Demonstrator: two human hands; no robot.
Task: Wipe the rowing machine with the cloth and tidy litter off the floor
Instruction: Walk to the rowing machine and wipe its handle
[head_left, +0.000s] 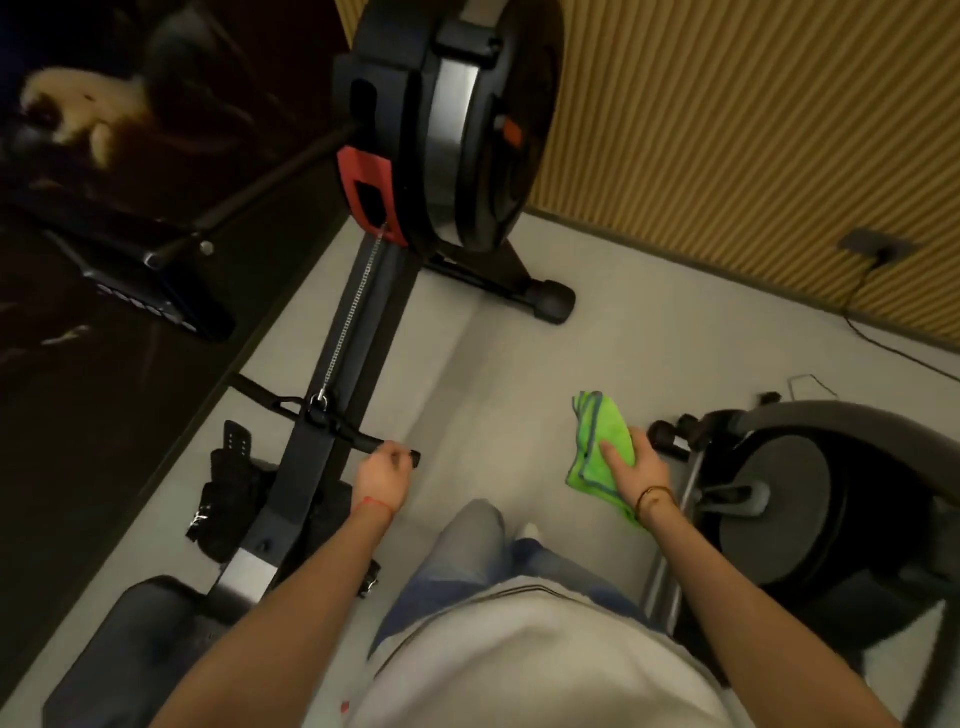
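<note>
Cloth sits folded under your right hand, off to the right of the rowing machine. Your left hand is curled round the near end of the pull handle, which lies crosswise over the long rail, so the cloth has to cross leftward.

There are one rowing machine, one green cloth, one exercise bike, one wall socket, and two hands: left, right.
</note>
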